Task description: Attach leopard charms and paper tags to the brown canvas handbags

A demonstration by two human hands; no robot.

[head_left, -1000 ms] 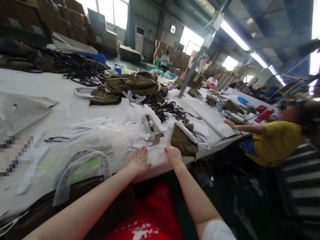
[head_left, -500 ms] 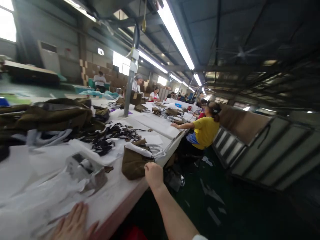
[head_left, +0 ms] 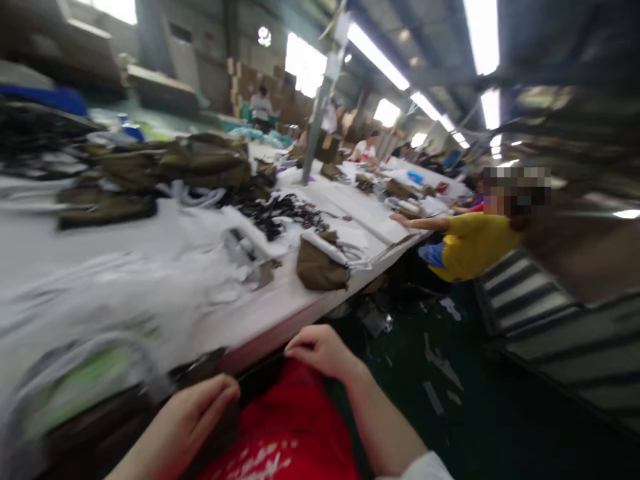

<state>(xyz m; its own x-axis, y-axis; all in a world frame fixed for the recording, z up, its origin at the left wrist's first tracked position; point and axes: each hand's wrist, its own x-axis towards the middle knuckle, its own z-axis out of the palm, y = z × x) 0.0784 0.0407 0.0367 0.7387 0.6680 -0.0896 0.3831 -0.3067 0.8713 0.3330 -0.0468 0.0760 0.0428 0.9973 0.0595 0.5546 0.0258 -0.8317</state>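
Note:
At the lower left lies a dark brown handbag [head_left: 100, 427], blurred, its looped handles [head_left: 115, 340] wrapped in pale padding. My left hand [head_left: 193, 417] is at the right end of this bag, fingers pressed together against its side; part of the grip is hidden. In front of the red apron [head_left: 295, 427] my right hand [head_left: 325, 350] has its fingers curled toward the thumb, and nothing shows in them. Beyond it, apart from my fingers, a small olive-brown bag [head_left: 320, 263] with white-wrapped handles stands at the table edge.
Across the white table [head_left: 250, 327] are thin white wrapping sheets [head_left: 145, 287], dark straps [head_left: 285, 213] and piled olive bags [head_left: 200, 163]. A metal post [head_left: 320, 113] rises from the table. A co-worker in yellow [head_left: 475, 247] reaches over it; a striped cart [head_left: 535, 300] stands right.
The view has swung left and down. My right hand has left the small olive-brown bag and drawn back toward the apron. My left hand, earlier flat on the table, is now at the dark handbag.

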